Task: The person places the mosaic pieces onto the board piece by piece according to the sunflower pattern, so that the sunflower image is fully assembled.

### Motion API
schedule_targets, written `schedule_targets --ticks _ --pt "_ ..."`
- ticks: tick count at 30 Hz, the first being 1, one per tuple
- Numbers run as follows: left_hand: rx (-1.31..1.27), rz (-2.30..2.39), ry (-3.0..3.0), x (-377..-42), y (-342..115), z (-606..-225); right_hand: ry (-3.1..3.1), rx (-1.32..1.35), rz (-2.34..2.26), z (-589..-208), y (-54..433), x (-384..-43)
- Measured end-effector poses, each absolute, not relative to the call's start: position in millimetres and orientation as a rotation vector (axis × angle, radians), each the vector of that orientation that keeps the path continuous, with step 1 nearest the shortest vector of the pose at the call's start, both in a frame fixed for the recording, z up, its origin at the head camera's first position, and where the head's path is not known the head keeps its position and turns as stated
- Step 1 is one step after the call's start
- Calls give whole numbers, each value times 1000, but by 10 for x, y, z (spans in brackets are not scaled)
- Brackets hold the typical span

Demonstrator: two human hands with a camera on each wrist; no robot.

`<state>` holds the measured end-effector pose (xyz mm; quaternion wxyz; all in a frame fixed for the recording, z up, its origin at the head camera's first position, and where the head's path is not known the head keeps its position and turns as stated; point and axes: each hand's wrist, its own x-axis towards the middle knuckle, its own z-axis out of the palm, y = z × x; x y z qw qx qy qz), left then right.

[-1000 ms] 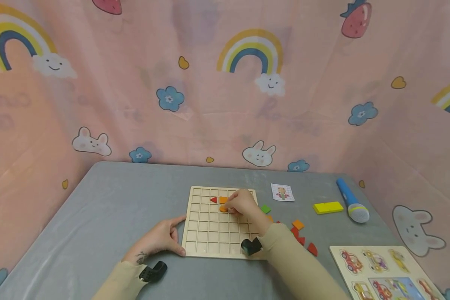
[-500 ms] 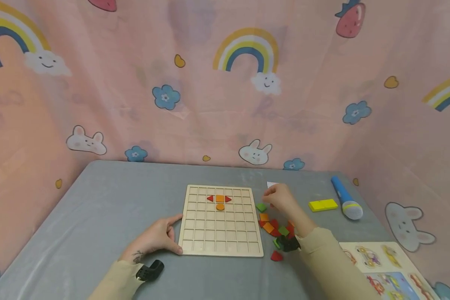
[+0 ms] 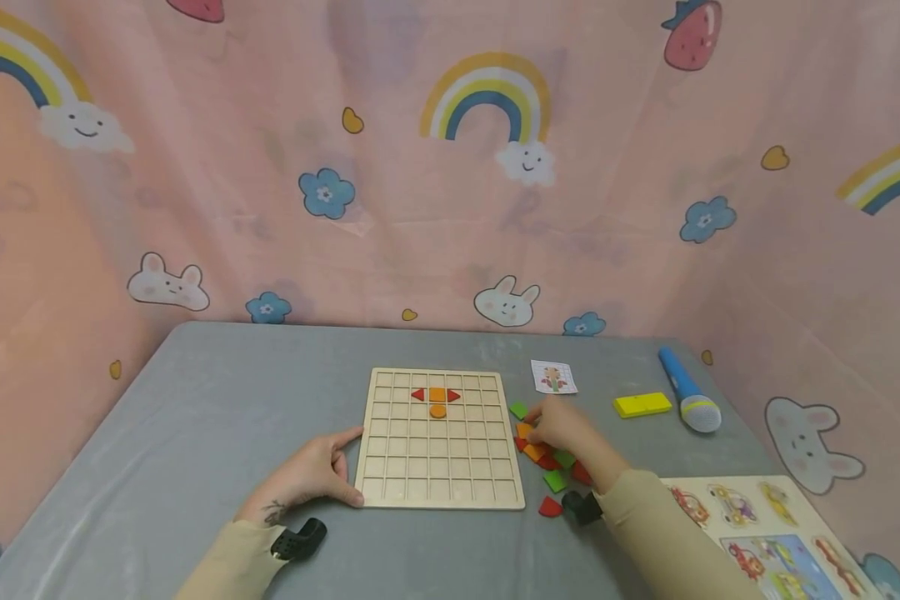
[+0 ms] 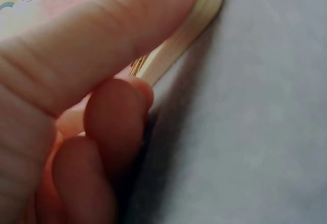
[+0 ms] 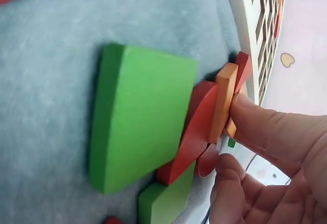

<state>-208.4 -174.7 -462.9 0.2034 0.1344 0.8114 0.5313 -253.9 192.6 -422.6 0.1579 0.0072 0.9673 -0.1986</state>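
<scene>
In the head view a pale wooden grid board point(image 3: 442, 458) lies mid-table. An orange square tile point(image 3: 437, 394) sits near its top between two red triangles point(image 3: 417, 394), with an orange round piece point(image 3: 438, 412) below. My left hand point(image 3: 317, 473) braces the board's left side, index finger at the edge and thumb at the near corner. To the board's right, my right hand point(image 3: 566, 429) reaches into loose tiles and pinches an orange tile point(image 5: 231, 128) between thumb and index finger. Beside it in the right wrist view are a standing orange tile point(image 5: 224, 101), a red piece point(image 5: 191, 132) and a large green tile point(image 5: 148, 116).
A small printed picture card point(image 3: 553, 377) lies behind the tiles. Further right are a yellow block point(image 3: 642, 406) and a blue toy microphone point(image 3: 688, 390). A wooden picture puzzle point(image 3: 776, 521) lies at the near right, partly under the right sleeve. A pink patterned curtain encloses the table.
My right hand has left the board, where a second red triangle now shows beside the orange square, and has moved right and down to the loose tiles. My left hand stays at the board.
</scene>
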Motion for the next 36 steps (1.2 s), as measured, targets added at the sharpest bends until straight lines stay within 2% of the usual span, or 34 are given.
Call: schedule_targets --ticks 12,24,29,36 --pt "368 1479 2262 -2120 -1761 -4603 2793 -169 -896 -4053 1806 -2618" --pt "357 1471 2247 -2114 -1762 -4546 2826 -549 -848 -3979 796 -2833" --pt "346 1455 2255 -2119 -1763 -4539 2834 -570 -684 -4045 564 -2859" --pt "342 1439 2279 -2134 -1776 -4512 2848 -517 -610 -4085 481 -2918"
